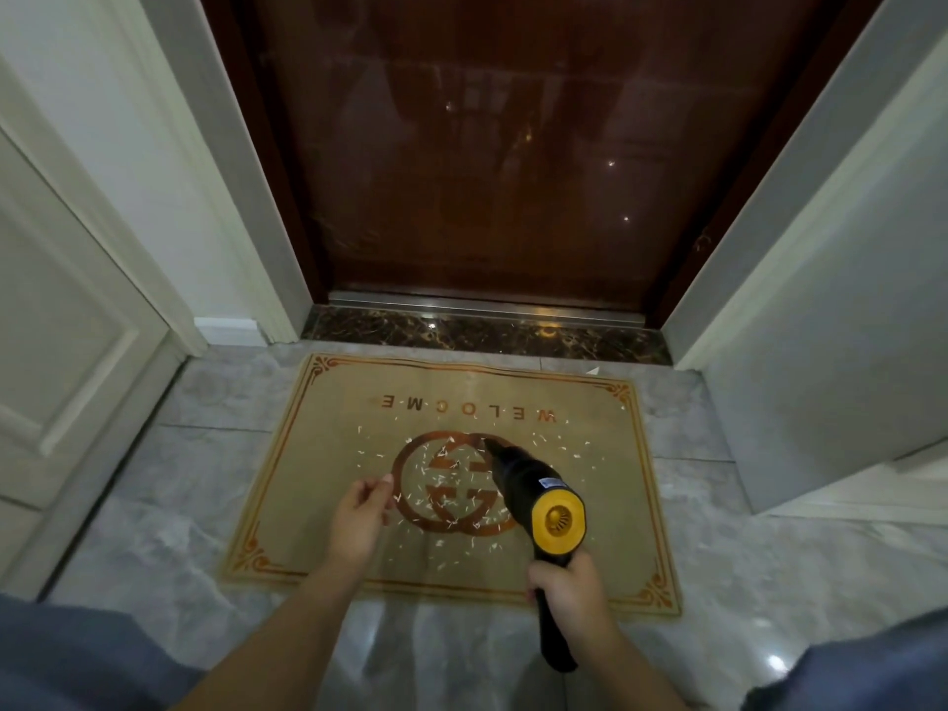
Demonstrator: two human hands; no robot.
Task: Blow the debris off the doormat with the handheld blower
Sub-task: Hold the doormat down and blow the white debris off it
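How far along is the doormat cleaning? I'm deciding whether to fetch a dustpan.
Done: the right hand grips the black-and-yellow handheld blower, nozzle aimed at the doormat. In hand: the left hand hovers empty above it. Left: white debris is scattered across the mat's middle, so hardly anything is cleared yet.

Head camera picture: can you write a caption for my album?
Right hand aims a black-and-yellow blower at white scraps littering the welcome doormat.
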